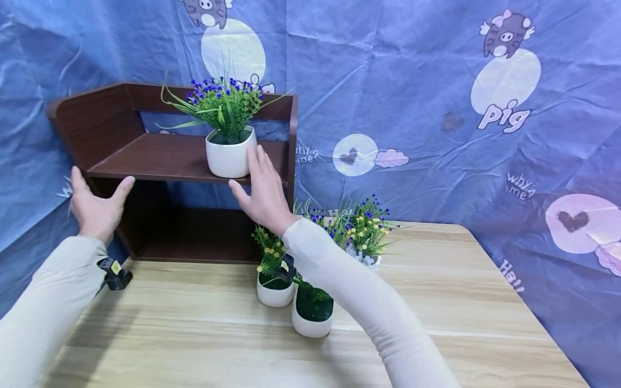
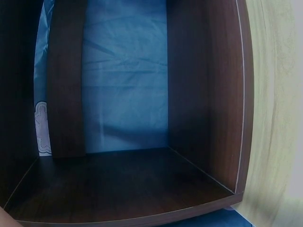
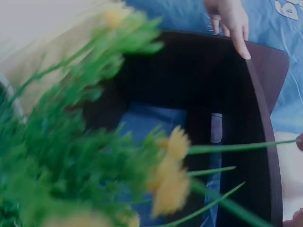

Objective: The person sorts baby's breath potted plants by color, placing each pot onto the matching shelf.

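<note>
A white pot (image 1: 230, 156) of grass and blue flowers (image 1: 224, 105) stands upright on the upper board (image 1: 160, 156) of a dark brown two-tier shelf (image 1: 92, 124), near its front edge. My right hand (image 1: 264, 191) lies against the pot's right side, fingers straight and thumb spread below, by the board's edge. At the shelf's left side is my left hand (image 1: 99, 207), its thumb and fingers spread wide. In the right wrist view the left thumb reaches the board's corner, while the left hand's (image 3: 229, 19) other fingers extend outside the side panel.
Several potted plants stand on the wooden table (image 1: 194, 323) right of the shelf: a yellow-flowered one (image 1: 274, 291), a white pot (image 1: 312, 323) under my right forearm, and another plant (image 1: 368, 231) behind. The lower compartment (image 2: 118, 184) faces forward. A blue printed cloth (image 1: 427, 81) hangs behind.
</note>
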Motion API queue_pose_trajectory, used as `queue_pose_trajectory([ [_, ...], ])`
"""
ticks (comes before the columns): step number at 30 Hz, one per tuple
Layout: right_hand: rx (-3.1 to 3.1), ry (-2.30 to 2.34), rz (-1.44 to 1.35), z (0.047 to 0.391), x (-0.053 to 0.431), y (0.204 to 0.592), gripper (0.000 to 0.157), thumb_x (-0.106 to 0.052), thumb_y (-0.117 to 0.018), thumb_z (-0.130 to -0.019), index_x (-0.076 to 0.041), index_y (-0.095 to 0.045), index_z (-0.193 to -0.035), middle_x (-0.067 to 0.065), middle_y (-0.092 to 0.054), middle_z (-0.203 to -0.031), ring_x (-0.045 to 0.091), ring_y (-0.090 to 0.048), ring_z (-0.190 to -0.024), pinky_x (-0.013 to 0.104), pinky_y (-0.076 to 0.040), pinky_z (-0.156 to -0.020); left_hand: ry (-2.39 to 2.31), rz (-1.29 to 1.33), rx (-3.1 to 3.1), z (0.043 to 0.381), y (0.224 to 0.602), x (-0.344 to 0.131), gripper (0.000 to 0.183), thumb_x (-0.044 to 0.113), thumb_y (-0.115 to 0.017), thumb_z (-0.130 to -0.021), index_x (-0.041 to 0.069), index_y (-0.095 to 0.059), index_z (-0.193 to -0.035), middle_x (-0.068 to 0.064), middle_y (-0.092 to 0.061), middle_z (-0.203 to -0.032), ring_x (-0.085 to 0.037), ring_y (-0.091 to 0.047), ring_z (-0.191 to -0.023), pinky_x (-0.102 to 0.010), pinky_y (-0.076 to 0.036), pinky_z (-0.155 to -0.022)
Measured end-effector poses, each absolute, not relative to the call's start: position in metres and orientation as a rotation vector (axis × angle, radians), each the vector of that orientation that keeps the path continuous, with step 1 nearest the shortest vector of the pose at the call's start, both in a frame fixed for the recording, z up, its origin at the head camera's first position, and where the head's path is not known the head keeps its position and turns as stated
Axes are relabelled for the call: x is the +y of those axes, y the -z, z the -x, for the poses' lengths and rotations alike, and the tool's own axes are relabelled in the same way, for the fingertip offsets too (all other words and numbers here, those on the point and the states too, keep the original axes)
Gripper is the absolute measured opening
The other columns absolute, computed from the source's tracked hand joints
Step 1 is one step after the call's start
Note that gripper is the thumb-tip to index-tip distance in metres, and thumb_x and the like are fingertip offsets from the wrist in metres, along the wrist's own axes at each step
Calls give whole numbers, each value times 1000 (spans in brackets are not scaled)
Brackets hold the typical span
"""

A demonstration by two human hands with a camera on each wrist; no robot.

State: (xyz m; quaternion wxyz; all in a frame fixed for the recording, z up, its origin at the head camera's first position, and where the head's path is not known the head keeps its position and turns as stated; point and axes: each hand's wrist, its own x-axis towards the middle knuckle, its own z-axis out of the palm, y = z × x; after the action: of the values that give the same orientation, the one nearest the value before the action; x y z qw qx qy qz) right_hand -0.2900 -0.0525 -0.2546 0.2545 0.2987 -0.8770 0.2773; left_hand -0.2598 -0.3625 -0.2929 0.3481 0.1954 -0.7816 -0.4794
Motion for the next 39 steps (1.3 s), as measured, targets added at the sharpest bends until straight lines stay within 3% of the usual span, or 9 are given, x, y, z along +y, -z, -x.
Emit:
queue_pose_trajectory([
  [3, -2371, -705, -861, 288, -50, 258, 74, -43, -46, -88, -24, -1, -143, 9, 0, -149, 23, -6, -135, 40, -17, -106, 1253, -514, -2036, 259, 293, -362, 94, 44, -63, -75, 26, -2, -143, 10, -5, -148, 1, -4, -131, -15, -3, -104],
  [7, -2344, -571, -894, 286, -49, 261, 70, -43, -47, -87, -34, -4, -142, 11, -3, -149, 31, -13, -133, 47, -23, -102, 1255, -513, -2037, 258, 293, -361, 94, 44, -63, -75, 26, -1, -143, 10, -5, -148, 1, -4, -131, -16, -3, -104],
  [12, -2435, -436, -873, 286, -50, 261, 67, -48, -41, -88, -41, 0, -140, 8, 1, -149, 32, -13, -133, 48, -23, -102, 1248, -502, -2029, 258, 294, -361, 93, 44, -64, -75, 25, -3, -143, 9, -6, -148, 1, -5, -131, -15, -4, -104],
  [21, -2596, -251, -816, 289, -51, 252, 70, -53, -37, -88, -34, 4, -142, 5, -22, -146, 28, -22, -132, 41, -20, -104, 1239, -499, -2032, 261, 293, -361, 93, 45, -63, -75, 25, -3, -143, 9, -6, -148, 0, -4, -132, -17, -3, -104],
  [29, -2642, -196, -835, 290, -49, 251, 70, -55, -35, -88, -27, -2, -143, 2, -20, -146, 24, -18, -133, 39, -16, -106, 1260, -506, -2027, 261, 293, -359, 94, 45, -63, -75, 25, -2, -143, 8, -5, -148, 0, -3, -132, -16, -3, -104],
  [39, -2704, -327, -870, 285, -43, 246, 68, -54, -35, -89, -27, -4, -143, 2, -16, -148, 23, -14, -134, 40, -11, -107, 1256, -520, -2032, 259, 293, -361, 94, 46, -64, -74, 26, -2, -143, 9, -6, -148, -1, -4, -132, -17, -4, -104],
])
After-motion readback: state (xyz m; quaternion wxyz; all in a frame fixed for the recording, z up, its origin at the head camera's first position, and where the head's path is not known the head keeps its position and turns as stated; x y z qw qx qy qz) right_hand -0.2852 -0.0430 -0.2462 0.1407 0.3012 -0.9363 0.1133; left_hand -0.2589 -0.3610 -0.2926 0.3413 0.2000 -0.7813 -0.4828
